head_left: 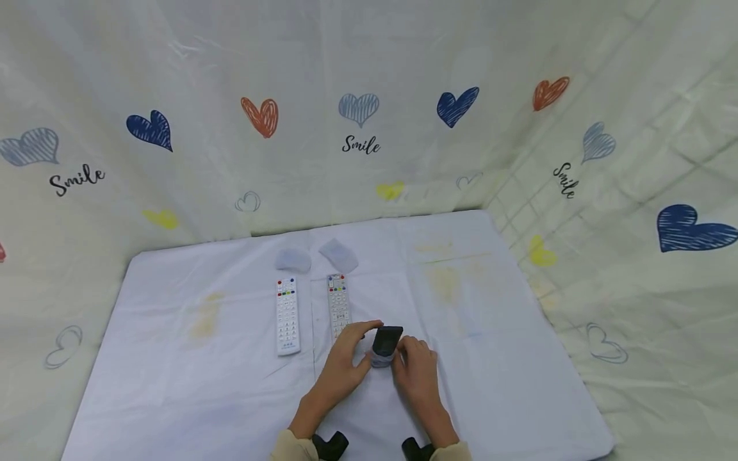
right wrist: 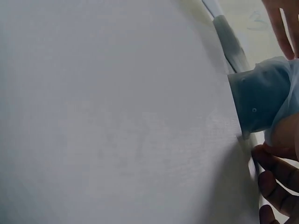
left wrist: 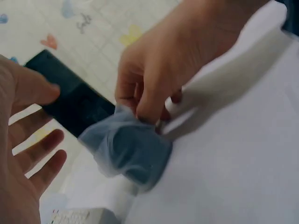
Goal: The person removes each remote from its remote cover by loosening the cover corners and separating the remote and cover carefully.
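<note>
A black remote control (left wrist: 77, 100) stands tilted above the table, its buttons not discernible. A thin translucent sleeve (left wrist: 128, 144) is bunched around its lower end. My left hand (head_left: 341, 365) holds the remote's upper part, with the thumb across its face and other fingers spread beside it. At the lower end, my right hand (head_left: 416, 373) pinches the sleeve's edge beside the remote. The right wrist view shows the remote's covered end (right wrist: 261, 100) close to the fingers. Part of the right fingertips is hidden behind the sleeve.
Two white remote controls lie left of my hands: one (head_left: 287, 317) farther left, another (head_left: 338, 301) partly behind my left hand. Beyond them lie two translucent sleeves, one on the left (head_left: 293, 260) and one on the right (head_left: 339, 255). A white cloth covers the table (head_left: 507, 358).
</note>
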A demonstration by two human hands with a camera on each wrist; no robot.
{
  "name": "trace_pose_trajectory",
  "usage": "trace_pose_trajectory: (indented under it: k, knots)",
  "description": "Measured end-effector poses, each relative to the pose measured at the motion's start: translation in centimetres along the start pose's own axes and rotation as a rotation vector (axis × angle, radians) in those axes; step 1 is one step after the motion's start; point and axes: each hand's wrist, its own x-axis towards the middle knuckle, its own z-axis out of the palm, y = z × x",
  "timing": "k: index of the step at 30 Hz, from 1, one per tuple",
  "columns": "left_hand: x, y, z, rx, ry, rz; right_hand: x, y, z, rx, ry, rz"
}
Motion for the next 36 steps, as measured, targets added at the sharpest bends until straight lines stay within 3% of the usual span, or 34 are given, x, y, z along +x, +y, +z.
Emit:
trace_pose_trajectory:
  k: [4,7,10,14,17,20,23,31,36]
  knots:
    - [0.5,0.4,0.1,-0.117,-0.058,-0.089,0.0,0.0,0.0,0.054,0.003,-0.008]
    - [0.6,0.4,0.3,-0.168,-0.042,-0.184,0.0,0.0,0.0,0.145,-0.021,0.008]
    - [0.6,0.2,0.2,-0.232,0.008,-0.274,0.0,-0.1,-0.2,0.264,-0.078,0.062]
    - [0.9,0.0,-0.5,-0.431,0.099,-0.395,0.0,-0.1,-0.5,0.425,-0.158,0.157]
    - [1.2,-0.1,-1.3,-0.583,0.201,-0.469,0.2,-0.2,-0.9,0.581,-0.206,0.173]
    - [1.3,-0.1,-2.2,-0.662,0.303,-0.517,0.2,-0.4,-1.3,0.718,-0.275,0.145]
    - [1.5,0.1,-2.9,-0.693,0.361,-0.535,0.1,-0.9,-1.6,0.791,-0.346,0.124]
    - [1.7,0.5,-4.1,-0.788,0.449,-0.616,0.1,-2.5,-1.8,0.832,-0.433,0.079]
    - [1.8,0.5,-4.1,-0.834,0.464,-0.631,0.2,-3.3,-1.6,0.820,-0.460,0.104]
